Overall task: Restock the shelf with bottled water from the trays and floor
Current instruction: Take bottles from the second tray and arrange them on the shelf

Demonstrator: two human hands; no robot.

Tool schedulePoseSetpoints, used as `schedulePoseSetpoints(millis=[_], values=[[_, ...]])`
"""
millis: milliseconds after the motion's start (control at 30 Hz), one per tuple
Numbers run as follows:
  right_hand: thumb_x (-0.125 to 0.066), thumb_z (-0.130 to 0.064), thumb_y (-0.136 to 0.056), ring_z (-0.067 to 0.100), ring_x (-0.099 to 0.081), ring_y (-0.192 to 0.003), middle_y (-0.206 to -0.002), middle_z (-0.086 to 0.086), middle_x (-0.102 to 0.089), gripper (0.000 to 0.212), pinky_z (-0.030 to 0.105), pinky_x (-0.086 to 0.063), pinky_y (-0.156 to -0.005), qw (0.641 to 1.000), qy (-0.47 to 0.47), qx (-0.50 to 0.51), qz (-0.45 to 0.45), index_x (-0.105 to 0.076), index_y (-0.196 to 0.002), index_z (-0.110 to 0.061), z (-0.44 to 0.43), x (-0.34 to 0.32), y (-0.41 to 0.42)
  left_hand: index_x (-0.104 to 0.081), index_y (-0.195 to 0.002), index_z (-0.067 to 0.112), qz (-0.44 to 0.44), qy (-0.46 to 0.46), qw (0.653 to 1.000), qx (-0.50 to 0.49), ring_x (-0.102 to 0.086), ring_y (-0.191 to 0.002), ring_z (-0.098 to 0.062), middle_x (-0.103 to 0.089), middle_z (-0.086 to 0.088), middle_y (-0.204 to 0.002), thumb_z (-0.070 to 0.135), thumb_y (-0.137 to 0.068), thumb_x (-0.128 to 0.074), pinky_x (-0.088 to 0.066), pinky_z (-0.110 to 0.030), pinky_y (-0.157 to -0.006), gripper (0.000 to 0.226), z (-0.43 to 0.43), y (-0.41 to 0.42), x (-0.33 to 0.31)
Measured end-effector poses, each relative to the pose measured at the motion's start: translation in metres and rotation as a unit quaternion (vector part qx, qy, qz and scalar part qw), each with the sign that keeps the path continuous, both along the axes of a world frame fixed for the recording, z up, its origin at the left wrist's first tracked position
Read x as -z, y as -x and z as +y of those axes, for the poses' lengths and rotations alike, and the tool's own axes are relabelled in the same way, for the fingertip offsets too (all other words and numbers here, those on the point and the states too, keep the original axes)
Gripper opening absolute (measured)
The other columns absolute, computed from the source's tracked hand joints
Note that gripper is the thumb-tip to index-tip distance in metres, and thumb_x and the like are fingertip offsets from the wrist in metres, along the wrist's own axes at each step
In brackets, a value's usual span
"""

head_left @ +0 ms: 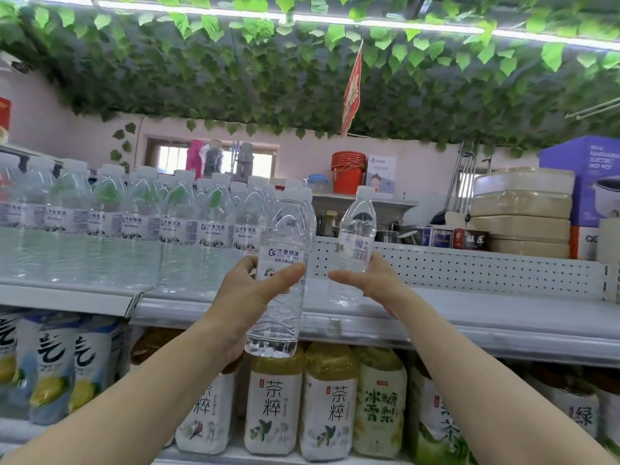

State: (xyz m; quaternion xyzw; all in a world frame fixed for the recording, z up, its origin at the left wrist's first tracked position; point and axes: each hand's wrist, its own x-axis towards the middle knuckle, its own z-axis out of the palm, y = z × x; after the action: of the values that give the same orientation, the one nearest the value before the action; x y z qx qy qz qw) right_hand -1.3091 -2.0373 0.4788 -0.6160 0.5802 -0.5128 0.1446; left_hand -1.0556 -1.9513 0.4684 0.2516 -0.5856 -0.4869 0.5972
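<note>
My left hand grips a clear water bottle around its middle, tilted slightly and lifted in front of the top shelf. My right hand holds a second water bottle by its lower half, upright, over the bare right part of that shelf. Rows of matching white-capped water bottles fill the shelf's left part, right up to the bottle in my left hand.
Tea and juice bottles fill the shelf below. Behind the white pegboard back stand stacked beige containers, a red bucket and a purple box. Green leaf garlands hang overhead.
</note>
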Motion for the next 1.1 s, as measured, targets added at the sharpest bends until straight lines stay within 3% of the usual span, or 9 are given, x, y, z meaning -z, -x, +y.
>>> schedulePoseSetpoints(millis=[100, 300, 400, 467, 567, 633, 800, 967, 1100], values=[[-0.092, -0.058, -0.057, 0.011, -0.07, -0.098, -0.103, -0.013, -0.076, 0.064, 0.037, -0.058, -0.089, 1.0, -0.002, 0.011, 0.024, -0.07, -0.111, -0.031, -0.001, -0.001, -0.002, -0.041, -0.081, 0.036, -0.001, 0.004, 1.0, 0.003, -0.048, -0.068, 0.01, -0.05, 0.021, -0.08, 0.026, -0.082, -0.076, -0.04, -0.025, -0.074, 0.037, 0.002, 0.002, 0.0], [-0.09, -0.056, -0.066, 0.006, -0.068, -0.091, -0.098, -0.012, -0.075, 0.055, 0.019, -0.047, -0.068, 0.998, 0.013, 0.036, 0.04, -0.07, -0.107, -0.025, -0.002, 0.001, -0.009, -0.041, -0.081, 0.036, -0.003, 0.009, 1.0, 0.007, -0.049, -0.071, 0.01, -0.049, 0.022, -0.082, 0.026, -0.081, -0.077, -0.037, -0.031, -0.086, 0.038, 0.003, 0.002, 0.001], [-0.085, -0.048, -0.078, 0.003, -0.065, -0.097, -0.105, -0.014, -0.072, 0.048, 0.019, -0.046, -0.076, 0.999, -0.004, -0.023, 0.026, -0.064, -0.115, -0.026, 0.002, 0.0, -0.005, -0.041, -0.081, 0.037, 0.0, 0.008, 1.0, 0.002, -0.052, -0.061, 0.014, -0.051, 0.023, -0.081, 0.025, -0.08, -0.078, -0.041, -0.023, -0.068, 0.038, 0.0, 0.001, 0.002], [-0.079, -0.039, -0.085, 0.012, -0.063, -0.107, -0.117, -0.006, -0.068, 0.045, 0.03, -0.049, -0.085, 0.998, -0.038, -0.051, -0.02, -0.058, -0.123, -0.024, 0.004, -0.001, 0.002, -0.042, -0.08, 0.036, 0.003, 0.007, 1.0, 0.003, -0.054, -0.06, 0.013, -0.052, 0.022, -0.081, 0.025, -0.08, -0.078, -0.04, -0.023, -0.067, 0.038, 0.0, 0.001, 0.002], [-0.077, -0.028, -0.087, 0.022, -0.059, -0.116, -0.129, 0.003, -0.062, 0.053, 0.044, -0.049, -0.096, 0.993, -0.063, -0.064, -0.074, -0.05, -0.132, -0.018, 0.004, -0.001, 0.014, -0.041, -0.08, 0.036, 0.007, 0.013, 1.0, 0.012, -0.048, -0.062, 0.015, -0.05, 0.022, -0.08, 0.024, -0.081, -0.077, -0.038, -0.028, -0.082, 0.038, -0.001, 0.004, 0.003], [-0.085, -0.031, -0.08, 0.022, -0.059, -0.115, -0.124, 0.002, -0.061, 0.063, 0.042, -0.05, -0.093, 0.994, -0.055, -0.051, -0.079, -0.045, -0.127, -0.02, 0.005, -0.002, 0.014, -0.041, -0.08, 0.035, 0.012, 0.018, 1.0, 0.013, -0.048, -0.058, 0.017, -0.048, 0.023, -0.079, 0.024, -0.082, -0.077, -0.038, -0.026, -0.079, 0.038, 0.0, 0.004, 0.003], [-0.092, -0.073, -0.043, 0.019, -0.064, -0.111, -0.121, -0.004, -0.067, 0.11, 0.04, -0.055, -0.091, 1.0, -0.021, 0.011, -0.008, -0.053, -0.133, -0.022, 0.001, 0.002, 0.013, -0.053, -0.092, 0.032, -0.02, 0.015, 1.0, 0.008, -0.061, -0.085, -0.002, -0.067, 0.01, -0.097, 0.033, -0.071, -0.081, -0.049, -0.034, -0.086, 0.035, -0.004, 0.01, 0.005], [-0.078, -0.026, -0.085, 0.017, -0.058, -0.106, -0.125, 0.004, -0.062, 0.046, 0.036, -0.046, -0.085, 0.997, -0.049, -0.044, -0.043, -0.054, -0.123, -0.017, 0.006, -0.001, 0.013, -0.045, -0.083, 0.034, 0.002, 0.015, 0.999, 0.032, -0.053, -0.074, 0.005, -0.055, 0.018, -0.084, 0.024, -0.081, -0.078, -0.04, -0.032, -0.086, 0.035, -0.001, 0.016, 0.007], [-0.091, -0.039, -0.071, 0.012, -0.067, -0.097, -0.108, -0.005, -0.072, 0.054, 0.028, -0.048, -0.073, 0.999, -0.004, 0.0, -0.037, -0.064, -0.114, -0.022, 0.003, 0.0, 0.011, -0.044, -0.083, 0.035, 0.001, 0.02, 0.999, 0.027, -0.054, -0.077, 0.006, -0.058, 0.019, -0.088, 0.025, -0.08, -0.078, -0.042, -0.029, -0.079, 0.036, -0.006, 0.018, 0.01]])
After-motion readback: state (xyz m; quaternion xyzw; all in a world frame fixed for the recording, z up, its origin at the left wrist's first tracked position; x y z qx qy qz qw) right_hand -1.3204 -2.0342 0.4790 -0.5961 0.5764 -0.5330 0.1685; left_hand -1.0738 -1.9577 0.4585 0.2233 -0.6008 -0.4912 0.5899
